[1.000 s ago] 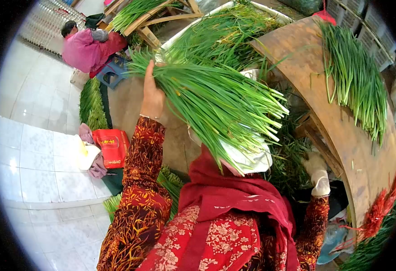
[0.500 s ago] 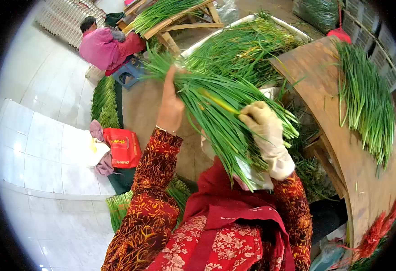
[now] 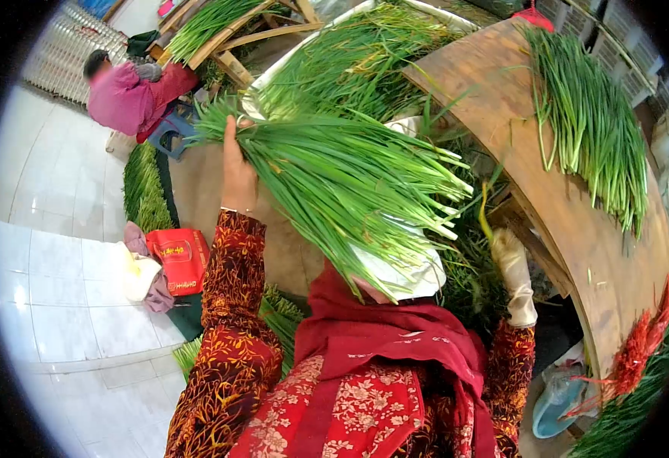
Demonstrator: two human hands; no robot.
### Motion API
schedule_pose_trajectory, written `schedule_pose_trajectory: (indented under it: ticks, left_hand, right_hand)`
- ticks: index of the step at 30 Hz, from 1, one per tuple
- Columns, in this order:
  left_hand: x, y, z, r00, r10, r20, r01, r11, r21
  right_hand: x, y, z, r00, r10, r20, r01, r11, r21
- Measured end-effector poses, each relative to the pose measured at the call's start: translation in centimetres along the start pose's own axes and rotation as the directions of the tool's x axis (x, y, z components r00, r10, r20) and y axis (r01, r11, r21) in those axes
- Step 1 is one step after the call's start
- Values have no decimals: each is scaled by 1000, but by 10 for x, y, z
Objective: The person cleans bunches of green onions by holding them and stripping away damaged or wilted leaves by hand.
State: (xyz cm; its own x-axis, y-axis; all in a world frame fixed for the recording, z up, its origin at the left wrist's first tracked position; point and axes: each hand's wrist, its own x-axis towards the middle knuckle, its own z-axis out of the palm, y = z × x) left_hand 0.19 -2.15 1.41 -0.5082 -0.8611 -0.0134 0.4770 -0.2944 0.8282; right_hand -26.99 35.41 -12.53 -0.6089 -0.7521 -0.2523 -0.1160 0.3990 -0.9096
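Note:
My bare left hand (image 3: 239, 177) is closed around the leafy end of a big bunch of garlic chives (image 3: 349, 179). Their pale stem ends fan out to the right, over a white cloth or sheet (image 3: 407, 271) at my lap. To the right of the bunch is my right hand (image 3: 511, 259) in a cream glove, slightly blurred. From its fingers a yellowed chive leaf (image 3: 485, 214) sticks up. Below that hand lies a heap of loose green scraps (image 3: 464, 282).
A curved wooden board (image 3: 494, 99) on the right bears another chive bundle (image 3: 594, 130) and red ties (image 3: 643, 336). Behind is a white-rimmed container (image 3: 273, 72) of chives. A co-worker (image 3: 132, 95) sits at the far left. A red bag (image 3: 178, 259) lies left.
My right hand has moved off the bunch, to the right and down, with the yellowed leaf. The bunch in my left hand is now more spread out. The view has shifted.

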Motion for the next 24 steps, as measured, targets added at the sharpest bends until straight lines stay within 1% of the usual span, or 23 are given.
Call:
schedule_pose_trajectory:
  ticks: [1, 4, 5, 6, 8, 9, 10, 11, 12, 14, 15, 16, 18, 19, 20, 22, 23, 24]
  left_hand:
    - [-12, -1, 14, 992, 96, -82, -79, 978, 193]
    - [-9, -4, 13, 994, 103, -41, -90, 966, 242]
    - [-15, 0, 21, 1000, 15, -1, -15, 984, 177]
    - [-20, 1, 29, 1000, 10, 0, -10, 984, 179]
    - [-24, 3, 43, 996, 59, -73, -39, 969, 245]
    - [-18, 1, 41, 996, 67, -65, -49, 967, 251]
    - [-9, -1, 33, 996, 62, -69, -51, 988, 143]
    - [-4, -2, 27, 996, 56, -76, -54, 998, 33]
    - [-2, 1, 25, 994, 70, -84, -68, 997, 36]
    - [0, 2, 24, 999, 37, -25, -38, 999, -39]
    - [-3, 2, 34, 986, 55, -155, -62, 997, -37]
    - [-5, 3, 36, 984, 69, -166, -75, 997, -33]
    - [-9, 3, 36, 981, 94, -172, -84, 994, 67]
    - [-6, 2, 26, 992, 69, -106, -73, 997, -29]
    - [-7, 3, 24, 992, 64, -107, -68, 997, -33]
    - [-10, 1, 22, 998, 52, -38, -49, 997, 66]
    - [-12, 0, 22, 998, 44, -36, -42, 997, 64]
    - [-14, -1, 22, 996, 77, -54, -71, 992, 108]
  right_hand:
    - [-6, 1, -1, 1000, 2, -10, -2, 1000, 2]
    - [-10, -3, -10, 996, 83, -37, -81, 995, 51]
    - [-15, -5, -12, 992, 120, -32, -118, 991, 65]
    - [-19, -9, -14, 988, 152, -32, -149, 985, 82]
    - [-13, -104, 8, 998, 44, -49, -24, 935, 354]
    - [-3, -124, 27, 998, -41, -57, 57, 949, 309]
    - [6, -141, 42, 990, -129, -57, 139, 956, 259]
    - [18, -157, 57, 965, -260, -45, 260, 966, -2]
    - [31, -166, 69, 924, -382, 2, 370, 893, -258]
    - [58, -157, 97, 800, -600, -7, 587, 783, -205]
    - [63, -160, 102, 753, -657, -35, 631, 737, -243]
    - [60, -162, 101, 755, -654, -39, 629, 741, -235]
    - [58, -156, 97, 812, -571, -122, 580, 813, 53]
    - [55, -152, 92, 829, -526, -192, 553, 822, 134]
    - [50, -149, 85, 964, -257, -71, 261, 852, 454]
    - [41, -151, 68, 979, -197, -51, 173, 670, 722]
    - [39, -144, 62, 984, -176, -25, 129, 610, 781]
    - [38, -137, 55, 981, -191, -13, 124, 583, 803]
